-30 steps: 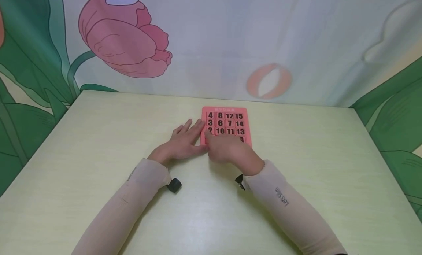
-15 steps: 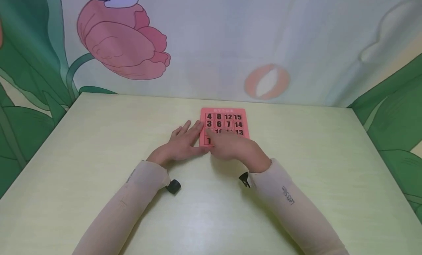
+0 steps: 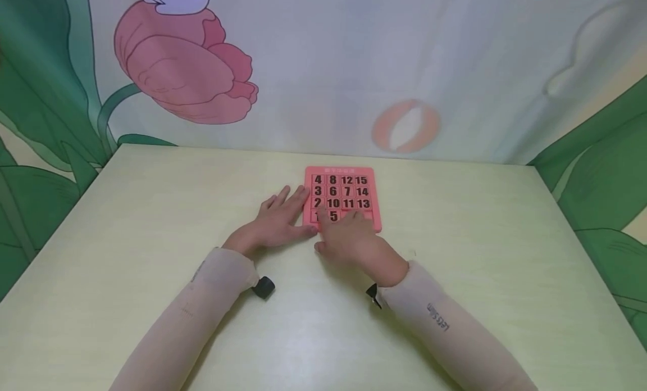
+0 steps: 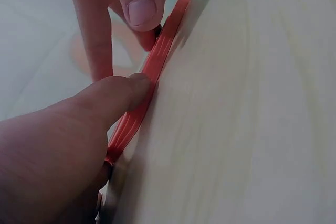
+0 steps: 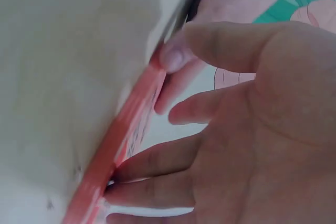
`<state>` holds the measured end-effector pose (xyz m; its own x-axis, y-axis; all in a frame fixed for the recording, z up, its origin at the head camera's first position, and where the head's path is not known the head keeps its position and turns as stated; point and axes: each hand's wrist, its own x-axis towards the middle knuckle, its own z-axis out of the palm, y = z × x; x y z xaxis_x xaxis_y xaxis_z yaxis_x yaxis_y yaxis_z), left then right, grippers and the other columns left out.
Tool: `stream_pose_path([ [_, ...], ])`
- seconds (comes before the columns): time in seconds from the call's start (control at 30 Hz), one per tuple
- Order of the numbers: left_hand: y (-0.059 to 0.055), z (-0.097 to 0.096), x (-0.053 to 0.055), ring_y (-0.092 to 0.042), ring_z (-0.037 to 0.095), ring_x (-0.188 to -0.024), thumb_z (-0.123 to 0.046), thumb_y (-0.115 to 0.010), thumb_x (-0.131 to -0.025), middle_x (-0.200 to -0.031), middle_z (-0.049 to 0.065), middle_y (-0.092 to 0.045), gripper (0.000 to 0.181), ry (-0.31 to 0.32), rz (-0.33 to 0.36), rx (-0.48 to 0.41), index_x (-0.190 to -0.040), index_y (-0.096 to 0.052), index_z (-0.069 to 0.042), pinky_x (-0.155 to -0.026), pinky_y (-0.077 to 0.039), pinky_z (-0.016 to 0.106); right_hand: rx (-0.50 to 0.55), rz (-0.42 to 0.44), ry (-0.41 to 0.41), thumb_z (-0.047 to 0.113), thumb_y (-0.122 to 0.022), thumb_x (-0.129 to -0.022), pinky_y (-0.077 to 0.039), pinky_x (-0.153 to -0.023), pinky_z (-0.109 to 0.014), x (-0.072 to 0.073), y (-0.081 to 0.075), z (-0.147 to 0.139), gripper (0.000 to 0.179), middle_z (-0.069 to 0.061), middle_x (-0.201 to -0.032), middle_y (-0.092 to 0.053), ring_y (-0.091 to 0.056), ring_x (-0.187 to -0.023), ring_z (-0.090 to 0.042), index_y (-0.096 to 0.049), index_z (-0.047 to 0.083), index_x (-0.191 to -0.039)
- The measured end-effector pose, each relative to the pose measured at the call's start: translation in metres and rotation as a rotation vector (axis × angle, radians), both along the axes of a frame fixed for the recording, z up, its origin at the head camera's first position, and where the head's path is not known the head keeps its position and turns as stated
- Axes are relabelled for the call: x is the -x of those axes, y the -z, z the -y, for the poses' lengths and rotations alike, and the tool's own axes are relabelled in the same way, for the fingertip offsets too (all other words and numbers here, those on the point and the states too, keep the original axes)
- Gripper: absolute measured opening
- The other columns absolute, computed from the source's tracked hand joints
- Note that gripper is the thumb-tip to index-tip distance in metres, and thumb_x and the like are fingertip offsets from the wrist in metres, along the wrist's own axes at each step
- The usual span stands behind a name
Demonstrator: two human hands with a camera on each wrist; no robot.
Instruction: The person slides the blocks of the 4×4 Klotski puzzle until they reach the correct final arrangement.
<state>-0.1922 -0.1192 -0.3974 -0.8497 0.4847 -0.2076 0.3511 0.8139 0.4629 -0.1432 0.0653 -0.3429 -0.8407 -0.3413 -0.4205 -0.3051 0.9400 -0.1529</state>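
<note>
A pink sliding number puzzle with black-numbered tiles lies flat on the table, seen edge-on in both wrist views. My left hand rests on its left side, fingers spread and straight, the thumb against the near edge. My right hand is over the near edge; its index finger reaches the bottom row between tiles 1 and 5, and its other fingertips lie at that row's right part. Those fingers hide some of that row; its right corner slot shows no number. Neither hand grips the puzzle.
The pale table extends around the puzzle. A printed curtain with flowers and leaves hangs along its far edge. Small black wrist cameras sit at both sleeve cuffs.
The right hand has drawn back towards me from the tile 2 row to the bottom row, uncovering 2, 10, 11 and 5. The 9 seen at the bottom right no longer shows. The left hand holds still.
</note>
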Motion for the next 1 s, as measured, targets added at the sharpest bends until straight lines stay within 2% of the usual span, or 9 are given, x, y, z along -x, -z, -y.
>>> stream_pose_path([
  [0.27, 0.004, 0.003, 0.0, 0.012, 0.028, -0.153, -0.07, -0.047, -0.095, -0.169, 0.002, 0.0, 0.097, 0.001, -0.014, -0.018, -0.164, -0.004, -0.016, -0.12, 0.005, 0.052, 0.16, 0.056, -0.088, 0.044, -0.049, -0.105, -0.021, -0.115, -0.062, 0.003, -0.007, -0.004, 0.074, -0.018, -0.159, -0.033, -0.018, -0.147, -0.049, -0.013, 0.017, -0.164],
  [0.4, 0.005, 0.001, 0.001, 0.012, 0.027, -0.153, -0.068, -0.049, -0.095, -0.169, 0.002, 0.0, 0.097, 0.006, -0.005, -0.028, -0.164, -0.005, -0.016, -0.12, 0.006, 0.051, 0.149, 0.031, -0.039, 0.042, -0.049, -0.105, -0.02, -0.113, -0.068, 0.016, -0.008, -0.023, 0.073, -0.023, -0.163, -0.023, -0.014, -0.149, -0.046, -0.015, 0.015, -0.164],
  [0.5, 0.006, 0.0, 0.001, 0.011, 0.028, -0.153, -0.064, -0.051, -0.097, -0.169, 0.002, 0.0, 0.095, 0.006, 0.0, -0.023, -0.164, -0.005, -0.016, -0.12, 0.006, 0.05, 0.133, 0.059, 0.008, 0.044, -0.049, -0.105, -0.019, -0.113, -0.069, 0.025, -0.007, -0.037, 0.076, -0.028, -0.163, -0.014, -0.009, -0.15, -0.045, -0.012, 0.014, -0.164],
  [0.63, 0.005, -0.001, 0.0, 0.011, 0.028, -0.153, -0.062, -0.051, -0.097, -0.169, 0.002, 0.0, 0.093, 0.004, 0.001, -0.018, -0.164, -0.004, -0.016, -0.12, 0.005, 0.05, 0.156, 0.146, 0.017, 0.048, -0.05, -0.104, -0.027, -0.113, -0.063, 0.027, -0.008, -0.044, 0.08, -0.026, -0.163, -0.018, -0.008, -0.151, -0.042, -0.009, 0.015, -0.164],
  [0.67, 0.004, -0.002, 0.0, 0.011, 0.028, -0.153, -0.062, -0.051, -0.097, -0.169, 0.002, 0.0, 0.093, 0.005, 0.001, -0.018, -0.164, -0.004, -0.016, -0.12, 0.005, 0.05, 0.152, 0.154, 0.011, 0.049, -0.05, -0.104, -0.03, -0.112, -0.061, 0.026, -0.009, -0.044, 0.08, -0.024, -0.162, -0.024, -0.014, -0.15, -0.041, -0.01, 0.015, -0.164],
  [0.73, 0.003, -0.002, 0.0, 0.011, 0.028, -0.153, -0.062, -0.051, -0.097, -0.169, 0.002, 0.0, 0.093, 0.008, -0.001, -0.017, -0.164, -0.004, -0.016, -0.12, 0.005, 0.051, 0.141, 0.165, 0.001, 0.048, -0.053, -0.103, -0.041, -0.104, -0.055, 0.024, -0.012, -0.043, 0.078, -0.021, -0.153, -0.043, -0.037, -0.14, -0.037, -0.016, 0.015, -0.164],
  [0.83, 0.0, -0.002, -0.001, 0.011, 0.028, -0.153, -0.061, -0.052, -0.097, -0.169, 0.003, 0.0, 0.093, 0.005, 0.003, -0.02, -0.164, -0.005, -0.016, -0.12, 0.005, 0.051, 0.117, 0.152, -0.034, 0.045, -0.054, -0.104, -0.051, -0.088, -0.044, 0.021, -0.018, -0.04, 0.067, -0.013, -0.127, -0.063, -0.06, -0.106, -0.026, -0.035, 0.01, -0.158],
  [0.9, -0.002, -0.002, -0.002, 0.011, 0.028, -0.153, -0.06, -0.053, -0.097, -0.169, 0.003, -0.001, 0.093, 0.0, 0.008, -0.023, -0.164, -0.006, -0.015, -0.12, 0.005, 0.051, 0.118, 0.123, -0.05, 0.041, -0.055, -0.104, -0.051, -0.078, -0.039, 0.022, -0.021, -0.039, 0.058, -0.008, -0.106, -0.066, -0.062, -0.085, -0.021, -0.046, 0.009, -0.151],
  [1.0, -0.002, -0.002, -0.003, 0.011, 0.028, -0.153, -0.061, -0.052, -0.097, -0.169, 0.003, 0.0, 0.093, -0.006, 0.014, -0.023, -0.164, -0.005, -0.015, -0.12, 0.006, 0.05, 0.145, 0.037, -0.048, 0.034, -0.053, -0.105, -0.049, -0.077, -0.039, 0.028, -0.019, -0.041, 0.048, -0.008, -0.094, -0.063, -0.06, -0.082, -0.022, -0.052, 0.006, -0.145],
])
